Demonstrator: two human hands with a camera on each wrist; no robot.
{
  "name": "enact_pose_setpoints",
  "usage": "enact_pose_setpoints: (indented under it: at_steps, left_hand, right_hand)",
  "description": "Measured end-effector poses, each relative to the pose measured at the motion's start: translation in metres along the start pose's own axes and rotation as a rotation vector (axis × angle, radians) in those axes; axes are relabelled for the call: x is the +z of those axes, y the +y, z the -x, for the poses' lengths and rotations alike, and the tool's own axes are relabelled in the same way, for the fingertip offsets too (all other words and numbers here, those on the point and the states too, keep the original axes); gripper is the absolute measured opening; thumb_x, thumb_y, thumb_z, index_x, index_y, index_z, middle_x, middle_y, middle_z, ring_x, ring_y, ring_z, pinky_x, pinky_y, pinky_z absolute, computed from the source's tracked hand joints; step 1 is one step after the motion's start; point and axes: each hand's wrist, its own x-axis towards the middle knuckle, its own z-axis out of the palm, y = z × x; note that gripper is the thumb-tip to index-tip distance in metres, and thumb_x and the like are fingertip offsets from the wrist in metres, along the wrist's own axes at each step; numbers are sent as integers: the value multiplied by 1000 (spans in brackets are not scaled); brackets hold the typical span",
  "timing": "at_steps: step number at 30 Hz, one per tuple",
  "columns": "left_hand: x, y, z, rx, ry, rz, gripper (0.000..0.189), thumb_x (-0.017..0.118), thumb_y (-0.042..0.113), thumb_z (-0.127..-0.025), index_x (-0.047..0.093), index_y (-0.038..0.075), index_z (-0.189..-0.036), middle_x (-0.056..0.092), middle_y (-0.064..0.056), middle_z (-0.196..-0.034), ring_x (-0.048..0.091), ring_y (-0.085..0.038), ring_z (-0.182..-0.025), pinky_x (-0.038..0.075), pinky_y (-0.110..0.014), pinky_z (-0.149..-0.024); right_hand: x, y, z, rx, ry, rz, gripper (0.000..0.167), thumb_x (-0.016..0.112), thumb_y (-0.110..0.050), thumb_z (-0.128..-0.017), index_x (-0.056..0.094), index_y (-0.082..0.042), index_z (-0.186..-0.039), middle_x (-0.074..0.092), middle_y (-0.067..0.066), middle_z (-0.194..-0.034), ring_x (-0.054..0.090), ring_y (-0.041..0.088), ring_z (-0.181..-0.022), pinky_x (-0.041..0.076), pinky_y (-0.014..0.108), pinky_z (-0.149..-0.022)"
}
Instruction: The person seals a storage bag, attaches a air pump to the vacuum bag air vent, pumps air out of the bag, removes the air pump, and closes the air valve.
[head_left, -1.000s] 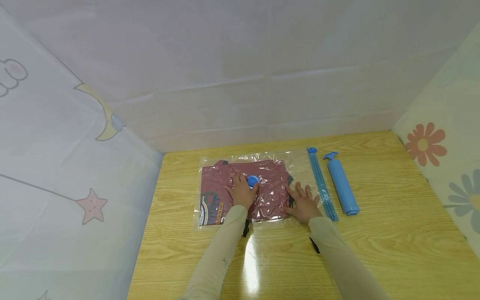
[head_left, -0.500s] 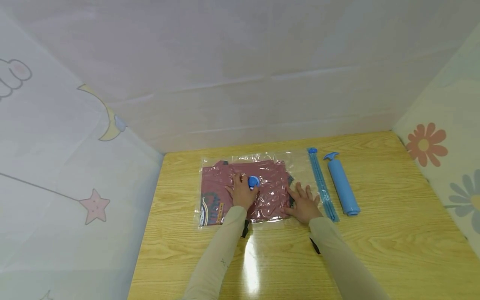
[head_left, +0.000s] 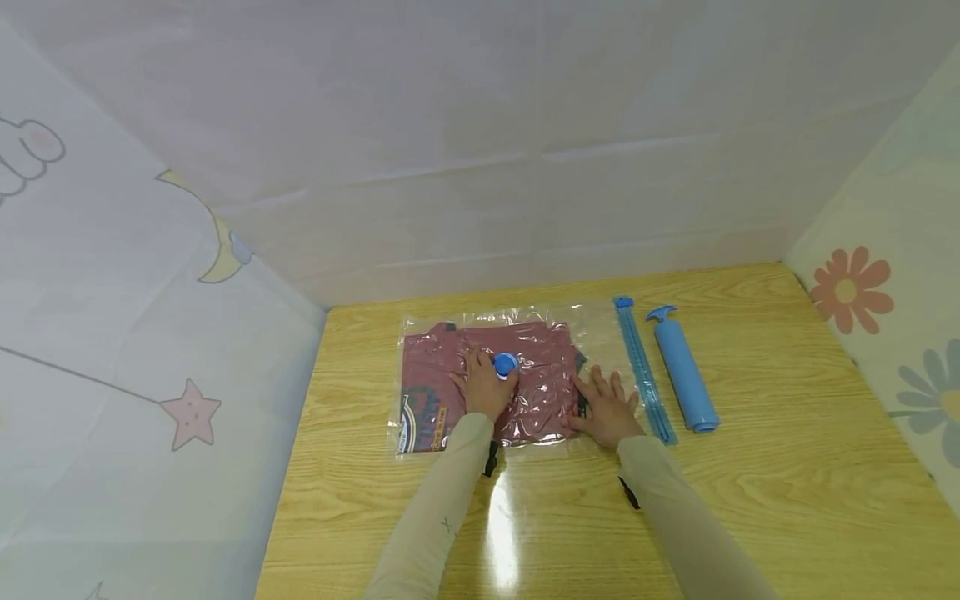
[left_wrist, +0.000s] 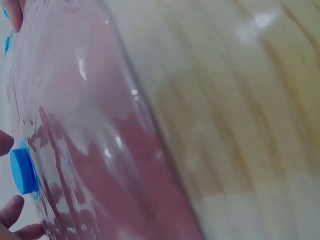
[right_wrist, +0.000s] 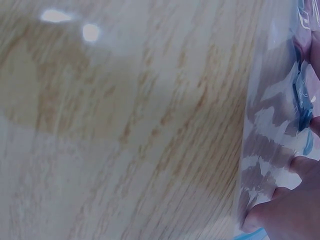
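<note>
A clear plastic vacuum storage bag (head_left: 600,321) lies flat on the wooden table with a folded maroon garment (head_left: 547,392) inside. A round blue valve cap (head_left: 505,365) sits near the middle of the bag. My left hand (head_left: 486,390) rests on the bag just left of the cap. In the left wrist view, a thumb and fingertips lie on either side of the blue cap (left_wrist: 22,171), apart from it. My right hand (head_left: 609,413) rests with fingers spread on the bag at the garment's right edge. It holds nothing. The palms' undersides are hidden.
A blue zip seal strip with a slider (head_left: 624,302) runs along the bag's right end. Right of it lies a blue hand pump (head_left: 686,375) with a T-shaped handle. Printed cloth walls (head_left: 480,167) stand behind and at both sides of the wooden table (head_left: 787,433).
</note>
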Motion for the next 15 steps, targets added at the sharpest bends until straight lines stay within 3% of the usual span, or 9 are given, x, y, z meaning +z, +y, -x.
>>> enact_pose_setpoints:
  at_steps: [3, 9, 15]
  left_hand:
    - [0, 1, 0, -8, 1, -4, 73, 61, 51, -90, 40, 0, -139, 30, -20, -155, 22, -35, -147, 6, -77, -108]
    - [0, 2, 2, 3, 16, 12, 56, 61, 49, -91, 49, 3, -122, 33, -22, -152, 22, -36, -147, 6, -78, -107]
    - [0, 2, 1, 12, 31, 0, 60, 61, 48, -91, 47, 1, -127, 38, -21, -147, 29, -36, -144, 9, -78, -106]
  right_hand:
    - [-2, -3, 2, 1, 1, 0, 88, 70, -50, -82, 29, -16, -152, 6, 25, -160, -2, 55, -143, -3, 82, -102]
    - [-6, -9, 5, 0, 1, -1, 85, 70, -45, -84, 30, -13, -152, 8, 27, -159, -1, 56, -143, -2, 82, -102]
    - [-6, -8, 5, -1, 1, 8, 85, 69, -47, -84, 30, -14, -152, 8, 26, -159, -1, 56, -143, -1, 82, -101]
